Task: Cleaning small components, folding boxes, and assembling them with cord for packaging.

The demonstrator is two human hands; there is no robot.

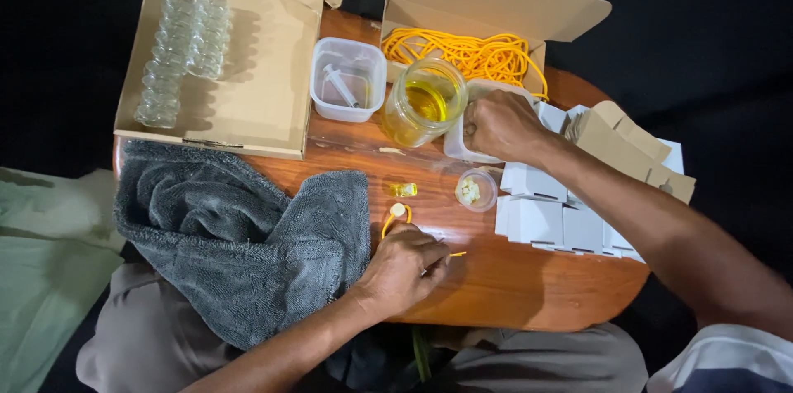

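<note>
My left hand (402, 267) rests near the front of the round wooden table (529, 285), its fingers pinched on a yellow cord (388, 221) that loops up to a small cap. Just above that lies a tiny bottle of yellow liquid (403, 190). My right hand (502, 124) is closed, knuckles up, over a clear plastic tub (456, 145) beside a glass jar of yellow oil (423, 102); whether it holds something is hidden. A small round cup with pale bits (477, 190) stands below that hand.
A grey towel (231, 228) drapes over the table's left side. One open cardboard box (248, 87) holds rows of small glass bottles (178, 50); another holds yellow cord (475, 54). A clear tub contains a syringe (340, 85). Small white boxes (549, 215) and folded cartons (624, 141) sit right.
</note>
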